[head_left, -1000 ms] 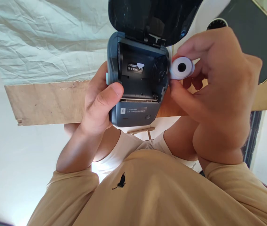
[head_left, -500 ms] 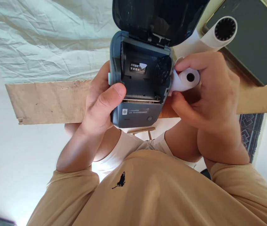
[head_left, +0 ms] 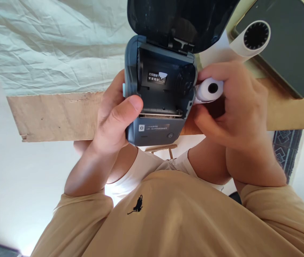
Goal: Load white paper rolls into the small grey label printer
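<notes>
A dark blue label printer (head_left: 157, 101) is in my left hand (head_left: 111, 117), whose thumb presses on its left edge while the fingers go behind it. The printer's black lid (head_left: 178, 21) is swung up, and its paper bay lies bare, with a small label inside. My right hand (head_left: 244, 103) has its thumb and forefinger around a small white paper roll (head_left: 203, 93) with a dark core hole. That roll is at the printer's right side, outside the bay; its far end is hidden behind the printer.
Behind my right hand lies a larger white roll (head_left: 236, 46) with a toothed black core. It overlaps a dark, flat device with a pale rim (head_left: 288, 46). A crumpled pale cloth (head_left: 61, 46) covers the table's left part, with a bare wooden edge (head_left: 55, 116) in front.
The small roll and my right hand have shifted slightly left, and the roll's end has turned a little. My left hand and the printer are almost unmoved.
</notes>
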Motion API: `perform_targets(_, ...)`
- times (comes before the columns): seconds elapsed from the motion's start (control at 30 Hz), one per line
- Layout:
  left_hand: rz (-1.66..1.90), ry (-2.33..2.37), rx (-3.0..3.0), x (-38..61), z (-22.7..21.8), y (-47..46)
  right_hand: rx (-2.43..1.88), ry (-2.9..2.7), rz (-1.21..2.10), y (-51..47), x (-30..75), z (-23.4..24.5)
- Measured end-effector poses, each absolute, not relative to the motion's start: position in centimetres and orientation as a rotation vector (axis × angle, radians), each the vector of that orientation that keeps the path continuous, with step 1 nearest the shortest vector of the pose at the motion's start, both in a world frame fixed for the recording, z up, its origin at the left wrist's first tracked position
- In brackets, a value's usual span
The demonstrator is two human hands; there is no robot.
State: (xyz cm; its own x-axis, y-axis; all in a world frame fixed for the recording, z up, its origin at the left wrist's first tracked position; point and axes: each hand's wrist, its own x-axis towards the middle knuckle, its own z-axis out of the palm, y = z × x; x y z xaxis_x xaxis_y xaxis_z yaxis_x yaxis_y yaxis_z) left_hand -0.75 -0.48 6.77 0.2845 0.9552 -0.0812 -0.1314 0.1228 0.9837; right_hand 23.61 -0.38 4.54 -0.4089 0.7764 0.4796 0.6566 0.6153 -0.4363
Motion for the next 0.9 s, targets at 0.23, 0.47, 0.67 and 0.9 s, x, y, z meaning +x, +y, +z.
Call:
perform_targets(0.23,0.975,0.967,1.108,-0.74,6.97,-0.49,-1.181,-2.137,0.183,-0.4,23.63,4.27)
perform_targets(0.47,0.97,0.956,1.125,-0.71,6.93,-0.36,-1.17,-2.194,0.226,-0.33,23.78,4.71)
perform_targets(0.67,0.975,0.971,1.11,-0.76,6.92,-0.36,-1.145,-2.22,0.172,-0.07,24.04,4.31)
perform_targets(0.9,0.976,0.944,1.137,-0.84,6.73,-0.46,-1.178,-2.176,0.218,-0.35,24.0,4.4)
